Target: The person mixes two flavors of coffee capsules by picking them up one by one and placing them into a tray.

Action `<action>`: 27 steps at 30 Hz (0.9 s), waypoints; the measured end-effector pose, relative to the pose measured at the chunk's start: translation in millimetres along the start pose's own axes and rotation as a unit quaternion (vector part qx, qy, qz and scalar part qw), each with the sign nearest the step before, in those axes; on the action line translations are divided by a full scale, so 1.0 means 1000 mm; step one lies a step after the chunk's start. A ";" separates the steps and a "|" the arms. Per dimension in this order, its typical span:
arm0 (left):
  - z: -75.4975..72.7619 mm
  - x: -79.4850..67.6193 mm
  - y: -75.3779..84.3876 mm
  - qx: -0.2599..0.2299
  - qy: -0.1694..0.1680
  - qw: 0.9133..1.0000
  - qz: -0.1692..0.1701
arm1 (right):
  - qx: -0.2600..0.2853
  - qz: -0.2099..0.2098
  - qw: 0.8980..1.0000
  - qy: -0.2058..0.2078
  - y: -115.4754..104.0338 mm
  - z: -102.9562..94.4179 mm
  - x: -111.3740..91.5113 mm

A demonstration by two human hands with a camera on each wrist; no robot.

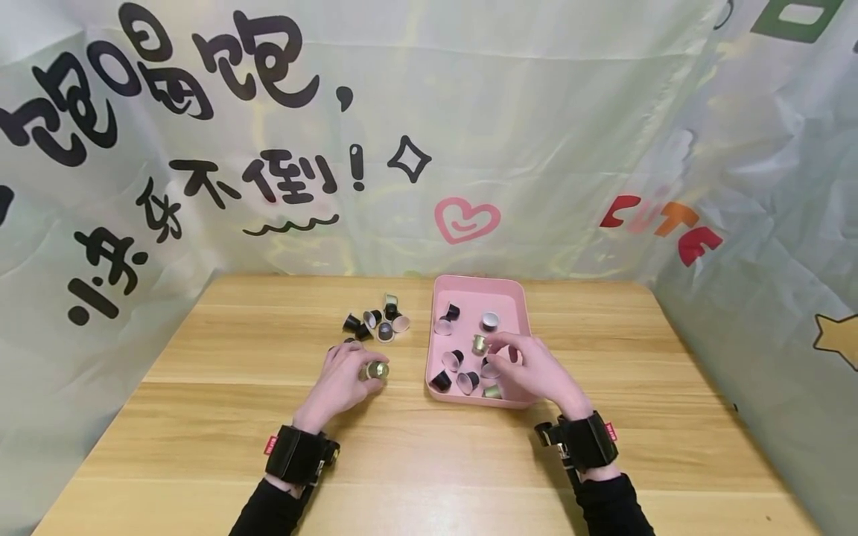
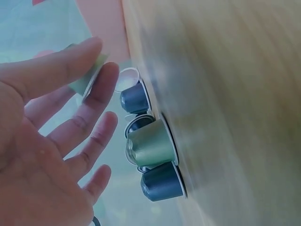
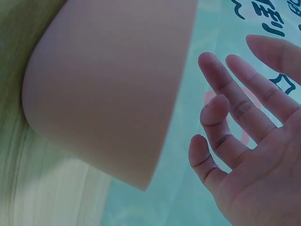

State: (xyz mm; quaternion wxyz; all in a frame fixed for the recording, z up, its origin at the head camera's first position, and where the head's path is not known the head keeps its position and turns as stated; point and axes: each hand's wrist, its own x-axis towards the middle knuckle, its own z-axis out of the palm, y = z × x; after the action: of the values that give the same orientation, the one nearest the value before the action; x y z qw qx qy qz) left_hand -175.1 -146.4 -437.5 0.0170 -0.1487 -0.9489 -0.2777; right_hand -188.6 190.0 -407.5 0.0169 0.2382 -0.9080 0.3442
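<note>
My left hand (image 1: 342,378) pinches a gold coffee capsule (image 1: 378,370) between thumb and fingers, just above the table. In the left wrist view the held capsule (image 2: 85,84) is partly hidden by the thumb, and the other fingers are spread. Beyond this hand lies a loose group of capsules, among them a dark capsule (image 1: 385,332) and a green-gold capsule (image 2: 151,145). Over the right side of a pink tray (image 1: 479,283) hovers my right hand (image 1: 532,365), its fingertips beside a gold capsule (image 1: 480,344). The right wrist view shows its fingers (image 3: 242,108) apart, holding nothing.
Several black, white and gold capsules lie scattered in the tray, such as a black capsule (image 1: 440,381). The tray's raised wall (image 3: 108,89) looms large in the right wrist view. A printed cloth (image 1: 556,149) hangs behind and beside the wooden table (image 1: 415,476).
</note>
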 end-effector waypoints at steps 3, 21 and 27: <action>-0.001 0.000 0.000 -0.030 0.005 1.000 0.001 | 0.005 -0.004 1.000 -0.004 0.001 0.001 0.000; -0.005 0.004 0.003 -0.143 0.008 0.989 -0.036 | 0.014 -0.027 0.999 -0.010 0.001 0.005 0.000; -0.006 0.003 0.003 -0.188 0.011 0.981 -0.055 | 0.024 -0.024 0.999 -0.021 0.000 0.007 0.000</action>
State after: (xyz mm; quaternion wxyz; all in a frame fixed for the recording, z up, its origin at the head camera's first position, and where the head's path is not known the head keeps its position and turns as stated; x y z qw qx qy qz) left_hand -177.6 -146.1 -430.7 -0.0161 -0.0937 -0.8864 -0.4530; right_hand -187.3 185.8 -412.8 0.0002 0.2677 -0.8935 0.3605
